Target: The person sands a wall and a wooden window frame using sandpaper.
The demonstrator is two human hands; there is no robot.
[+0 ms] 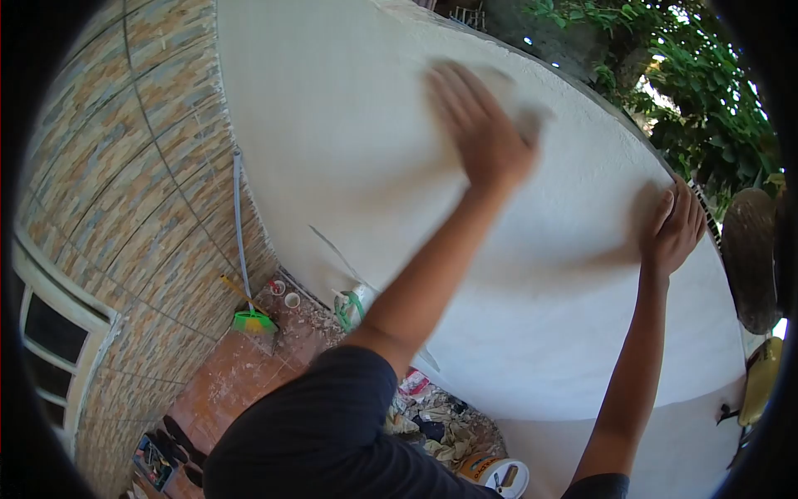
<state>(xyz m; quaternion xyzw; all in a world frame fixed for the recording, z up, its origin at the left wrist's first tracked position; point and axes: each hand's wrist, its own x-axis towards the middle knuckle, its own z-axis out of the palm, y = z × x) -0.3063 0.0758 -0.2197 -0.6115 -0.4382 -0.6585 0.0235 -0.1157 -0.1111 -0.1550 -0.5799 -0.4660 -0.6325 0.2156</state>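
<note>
White wall [316,108], likely rigid, backs a blurred left hand [482,137], grasp untellable; right hand [675,231] rests, fingers unclenched, at the wall's top edge, likeliest handhold.

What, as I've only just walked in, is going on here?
A person has both hands up at a white wall. The left hand, blurred, is on or close to its surface; whether it holds anything is unclear. The right hand is at the wall's upper edge. Below are a broom and a bucket, neither in hand.
</note>
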